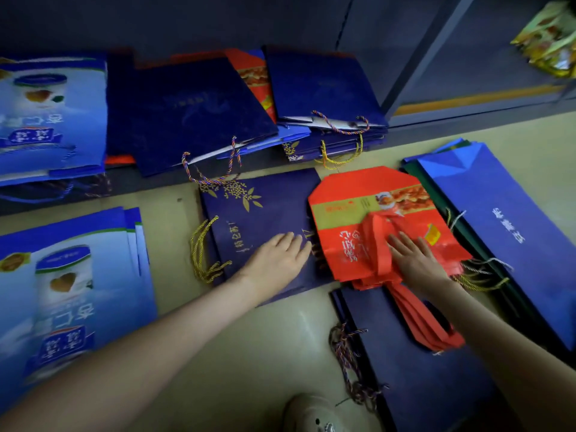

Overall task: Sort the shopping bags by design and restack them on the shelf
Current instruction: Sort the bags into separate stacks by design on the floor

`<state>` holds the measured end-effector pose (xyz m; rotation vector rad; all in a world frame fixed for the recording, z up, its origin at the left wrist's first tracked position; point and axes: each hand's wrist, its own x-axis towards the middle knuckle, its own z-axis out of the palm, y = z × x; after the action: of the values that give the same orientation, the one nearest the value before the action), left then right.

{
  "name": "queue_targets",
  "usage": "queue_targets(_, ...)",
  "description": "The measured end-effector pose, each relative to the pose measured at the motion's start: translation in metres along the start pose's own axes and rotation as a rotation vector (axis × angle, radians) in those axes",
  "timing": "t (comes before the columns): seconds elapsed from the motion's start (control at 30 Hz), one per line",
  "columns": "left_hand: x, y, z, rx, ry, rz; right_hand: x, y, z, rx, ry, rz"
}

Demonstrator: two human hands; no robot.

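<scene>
A stack of red bags (349,241) with red strap handles lies on the floor at centre right. My right hand (416,260) rests flat on it, fingers spread. My left hand (277,260) lies flat and open on a dark navy bag with gold leaves (265,213) just to the left. More navy bags (193,110) and another navy pile (324,85) sit on the low shelf (149,182) behind, with a red bag (255,76) wedged between them. Light blue bags printed with a can lie on the shelf (46,113) and on the floor (71,291).
A bright blue bag with white lettering (505,232) lies on a green-edged pile at the right. A plain navy bag with a braided cord (417,363) lies near my feet; a shoe (311,413) shows at the bottom. A grey cabinet (467,57) stands at the back right.
</scene>
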<state>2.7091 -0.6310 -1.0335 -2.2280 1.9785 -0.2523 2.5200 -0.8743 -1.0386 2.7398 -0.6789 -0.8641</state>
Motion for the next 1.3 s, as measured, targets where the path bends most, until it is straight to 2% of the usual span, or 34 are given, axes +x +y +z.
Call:
queue_targets(0.07, 0.0, 0.002, 0.02, -0.015, -0.191, -0.025, 0.01, -0.005, -0.001, -0.002, -0.308, 0.05)
queue_targets(0.1, 0.001, 0.002, 0.023, -0.031, -0.283, -0.06, 0.015, -0.014, -0.007, 0.054, -0.372, 0.045)
queue_targets(0.13, 0.002, 0.001, 0.025, -0.032, -0.304, -0.085, 0.02, -0.025, -0.014, 0.135, -0.377, 0.049)
queue_targets(0.2, 0.002, -0.001, 0.031, -0.026, -0.314, -0.122, 0.026, -0.049, -0.034, 0.279, -0.204, 0.146)
queue_targets(0.27, 0.001, -0.005, 0.037, -0.044, -0.285, -0.136, 0.031, -0.07, -0.049, 0.24, 0.107, 0.263)
queue_targets(0.3, -0.001, -0.008, 0.039, -0.039, -0.285, -0.142, 0.035, -0.081, -0.051, 0.221, 0.227, 0.25)
queue_targets(0.33, -0.002, -0.01, 0.04, -0.035, -0.289, -0.145, 0.04, -0.093, -0.051, 0.224, 0.275, 0.192)
queue_targets(0.4, -0.007, -0.013, 0.044, -0.055, -0.281, -0.164, 0.049, -0.11, -0.039, 0.222, 0.18, 0.013)
queue_targets(0.47, -0.014, -0.02, 0.053, -0.051, -0.192, -0.206, 0.059, -0.113, -0.019, 0.16, 0.019, -0.049)
queue_targets(0.53, -0.022, -0.031, 0.06, -0.072, -0.129, -0.27, 0.065, -0.098, -0.006, 0.156, -0.069, 0.034)
queue_targets(0.63, -0.034, -0.055, 0.067, -0.067, -0.069, -0.322, 0.065, -0.077, -0.002, 0.156, -0.08, 0.127)
queue_targets(0.73, -0.033, -0.091, 0.067, 0.056, 0.031, -0.398, 0.068, -0.079, -0.021, 0.208, 0.022, 0.05)
queue_targets(0.83, -0.023, -0.136, 0.064, 0.185, 0.037, -0.569, 0.084, -0.103, -0.056, 0.3, 0.186, -0.09)
queue_targets(0.9, -0.015, -0.164, 0.06, 0.197, -0.015, -0.686, 0.095, -0.126, -0.081, 0.314, 0.32, -0.189)
queue_targets(0.97, -0.009, -0.187, 0.064, 0.108, -0.113, -0.763, 0.104, -0.149, -0.103, 0.311, 0.443, -0.271)
queue_targets(1.03, -0.009, -0.204, 0.069, 0.009, -0.255, -0.775, 0.109, -0.169, -0.126, 0.318, 0.522, -0.33)
queue_targets(1.1, -0.014, -0.212, 0.069, -0.032, -0.292, -0.743, 0.111, -0.183, -0.149, 0.337, 0.595, -0.368)
queue_targets(1.17, -0.022, -0.211, 0.063, -0.065, -0.265, -0.714, 0.111, -0.194, -0.169, 0.365, 0.625, -0.394)
queue_targets(1.2, -0.025, -0.209, 0.058, -0.07, -0.19, -0.689, 0.11, -0.198, -0.178, 0.382, 0.636, -0.398)
queue_targets(1.3, -0.042, -0.201, 0.042, 0.039, 0.189, -0.541, 0.102, -0.21, -0.202, 0.352, 0.75, -0.371)
